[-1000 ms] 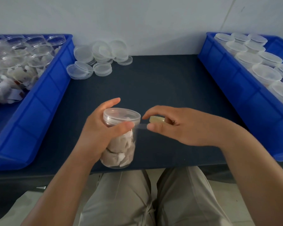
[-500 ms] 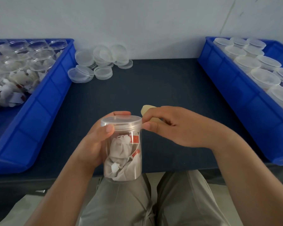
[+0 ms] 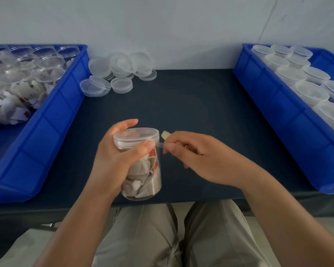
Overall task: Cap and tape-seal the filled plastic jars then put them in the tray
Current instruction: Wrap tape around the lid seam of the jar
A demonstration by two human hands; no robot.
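The taping step is in hand. The left grip point(image 3: 114, 162) is curled round the filled jar point(image 3: 145, 174), and its thumb presses on the side of the lid point(image 3: 136, 134). The jar is upright at the near edge of the desk point(image 3: 181, 105); I cannot tell if it rests on it.

Just right of the jar, the right grip point(image 3: 197, 157) pinches a clear strip of tape point(image 3: 160, 145) that reaches to the lid's edge. A small yellowish tab point(image 3: 165, 135) pokes out above its fingers.

Next, I think, the tape must be pulled tight and pressed all round where lid meets jar, while the left grip turns the jar. Then the jar goes into the blue tray point(image 3: 268, 105), well off to the right of the right grip, where capped jars point(image 3: 310, 91) stand.
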